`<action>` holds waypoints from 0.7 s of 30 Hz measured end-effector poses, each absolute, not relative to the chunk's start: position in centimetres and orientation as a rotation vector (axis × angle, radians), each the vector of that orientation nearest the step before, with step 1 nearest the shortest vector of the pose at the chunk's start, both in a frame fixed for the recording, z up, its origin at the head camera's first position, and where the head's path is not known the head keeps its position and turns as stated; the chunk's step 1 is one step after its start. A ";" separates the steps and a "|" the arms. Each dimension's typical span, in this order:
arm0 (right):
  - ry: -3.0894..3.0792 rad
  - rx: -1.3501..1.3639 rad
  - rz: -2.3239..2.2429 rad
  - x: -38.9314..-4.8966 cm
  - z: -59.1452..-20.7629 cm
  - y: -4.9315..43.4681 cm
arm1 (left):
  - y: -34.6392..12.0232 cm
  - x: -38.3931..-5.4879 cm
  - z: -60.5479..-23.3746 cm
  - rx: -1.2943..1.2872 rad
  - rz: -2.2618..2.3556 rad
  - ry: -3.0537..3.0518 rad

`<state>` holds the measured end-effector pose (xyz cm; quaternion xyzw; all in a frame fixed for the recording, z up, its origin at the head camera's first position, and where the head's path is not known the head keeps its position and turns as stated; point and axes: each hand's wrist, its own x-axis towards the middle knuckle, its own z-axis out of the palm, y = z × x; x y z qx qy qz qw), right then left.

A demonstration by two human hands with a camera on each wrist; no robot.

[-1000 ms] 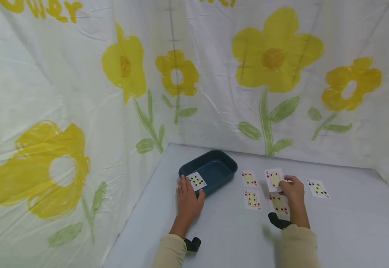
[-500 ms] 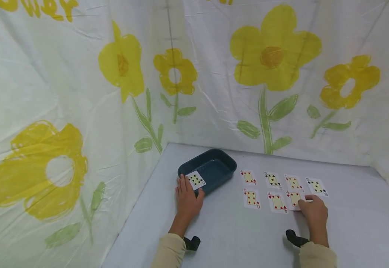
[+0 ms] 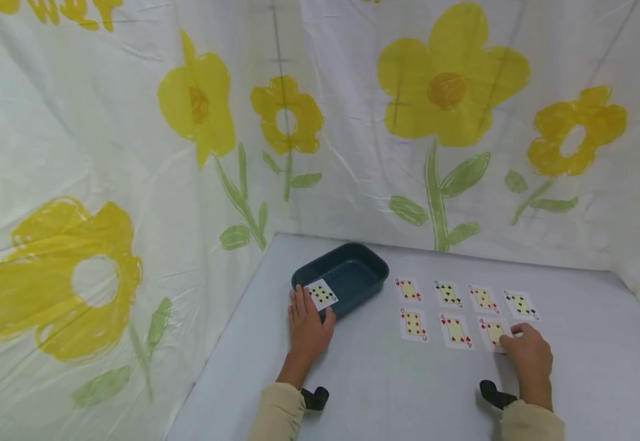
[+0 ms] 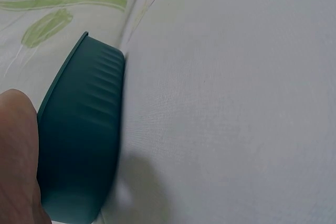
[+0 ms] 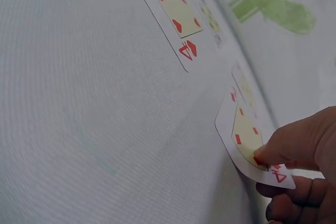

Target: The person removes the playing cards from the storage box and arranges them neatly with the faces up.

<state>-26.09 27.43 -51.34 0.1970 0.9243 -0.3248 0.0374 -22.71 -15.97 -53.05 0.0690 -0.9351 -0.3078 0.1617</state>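
My right hand (image 3: 530, 356) pinches the lower right corner of a four of diamonds playing card (image 3: 491, 329), thumb on its face and fingers underneath. The right wrist view shows this card (image 5: 242, 135) bent up at the pinched corner. My left hand (image 3: 308, 324) rests at the near left corner of a dark teal tray (image 3: 372, 293), fingers straight and thumb spread. Beside its fingers a black-suited card (image 3: 321, 294) lies face up at that corner. In the left wrist view, part of the hand (image 4: 18, 150) is against the tray's outer wall (image 4: 84, 108).
Face-up cards lie in two rows: a four of hearts (image 3: 407, 290), several fives including a five of diamonds (image 3: 483, 299), a six of diamonds (image 3: 413, 324) and another four of hearts (image 3: 455, 331). A flower-painted white sheet (image 3: 353, 184) hangs behind the table (image 3: 397, 392).
My right hand has carried the four of diamonds right and down from over the middle cards to the front row's right end, uncovering a black five and the five of diamonds. My left hand stays put.
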 end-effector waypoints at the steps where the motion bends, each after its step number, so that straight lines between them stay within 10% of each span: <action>1: 2.834 0.605 -0.988 -26.0 -51.3 27.4 | -16.0 -22.7 -53.1 0.193 -0.878 -2.669; 21: 2.840 0.669 -0.982 -26.7 -51.4 26.7 | -16.0 -22.7 -52.9 0.205 -0.893 -2.668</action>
